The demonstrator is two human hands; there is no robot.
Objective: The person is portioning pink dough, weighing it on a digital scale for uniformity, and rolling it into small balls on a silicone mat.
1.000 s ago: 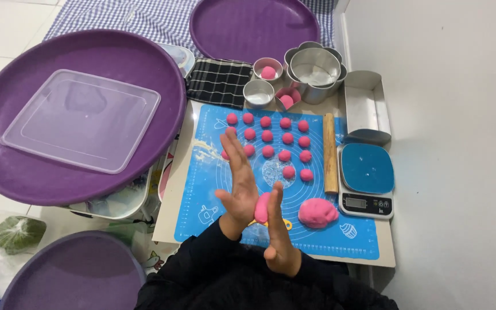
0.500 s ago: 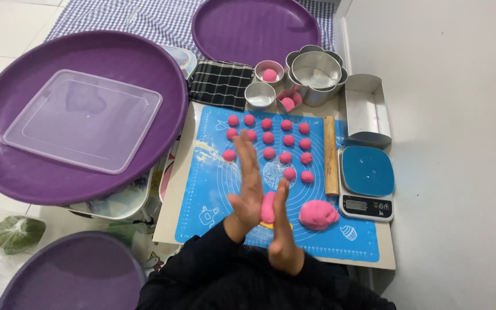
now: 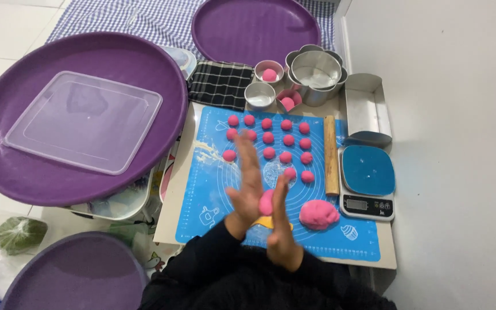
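My left hand (image 3: 249, 185) and my right hand (image 3: 281, 229) press flat against each other over the blue mat (image 3: 213, 195), palms facing, with a small pink dough piece (image 3: 267, 202) between them. Both wrists come out of black sleeves. A larger pink dough lump (image 3: 318, 214) lies on the mat just right of my right hand. Several small pink dough balls (image 3: 268, 138) sit in rows on the far half of the mat. Something yellow (image 3: 265, 221) lies on the mat under my hands, mostly hidden.
A wooden rolling pin (image 3: 331, 155) lies along the mat's right edge, beside a blue-topped kitchen scale (image 3: 367, 179) and a metal scoop (image 3: 365, 110). Metal cups and moulds (image 3: 315, 70) stand at the back. Purple trays (image 3: 144, 69) sit left and behind, one holding a clear plastic lid (image 3: 83, 121).
My palms have kept sliding against each other with the dough piece between them; the left hand moved slightly toward me and the right hand forward.
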